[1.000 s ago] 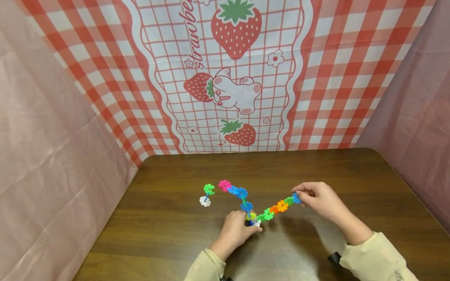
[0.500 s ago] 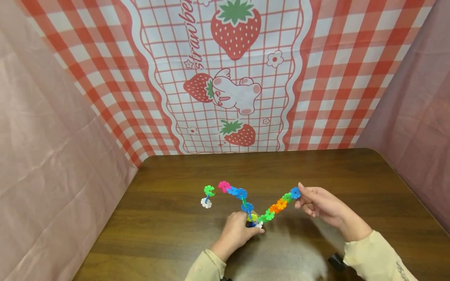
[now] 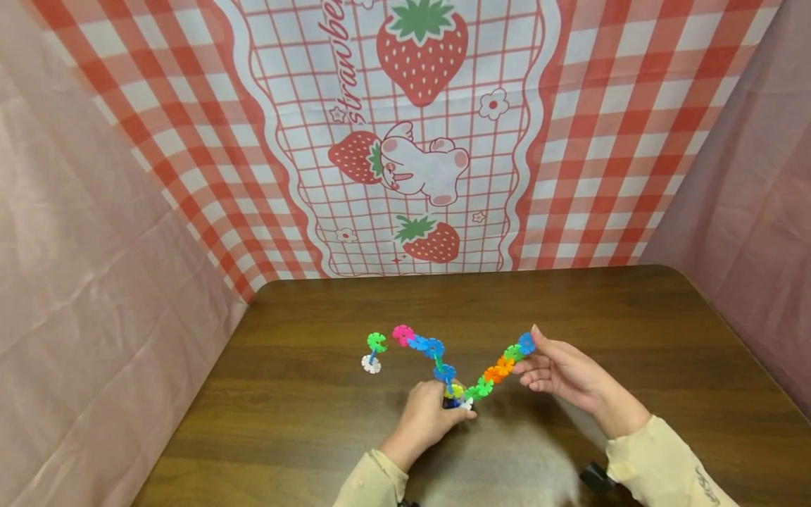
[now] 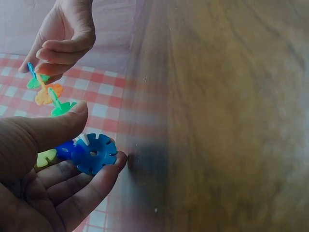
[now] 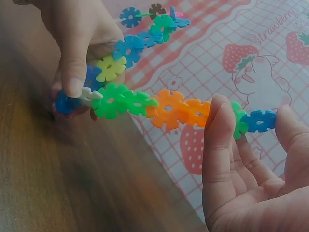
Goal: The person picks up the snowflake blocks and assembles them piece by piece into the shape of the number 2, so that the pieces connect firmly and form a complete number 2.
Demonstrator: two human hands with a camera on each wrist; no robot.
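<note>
A chain of interlocking snowflake discs (image 3: 505, 365) runs in a V shape above the table. At its low bend my left hand (image 3: 421, 417) grips it, with the thumb over a blue disc (image 4: 99, 154) and the fingers beneath. My right hand (image 3: 570, 384) holds the right arm's end. Its thumb touches the blue end disc (image 5: 260, 121), while the fingers curl beside the orange disc (image 5: 195, 113) and green disc. The left arm of the chain passes a yellow disc (image 5: 111, 68) and several blue ones to a pink disc (image 3: 403, 335). Beyond the pink disc appear a green disc (image 3: 376, 343) and a white disc (image 3: 371, 364).
Below the hands lies a brown wooden table (image 3: 304, 422). A red-checked strawberry cloth (image 3: 418, 176) hangs behind its back edge. Pink drapes (image 3: 114, 282) stand at both sides. A black device (image 3: 597, 477) shows at the right sleeve.
My right hand has gone from pinching the blue end disc to thumb on it and fingers lower along the chain. The right arm's end has moved up and left. My left hand stays nearly still.
</note>
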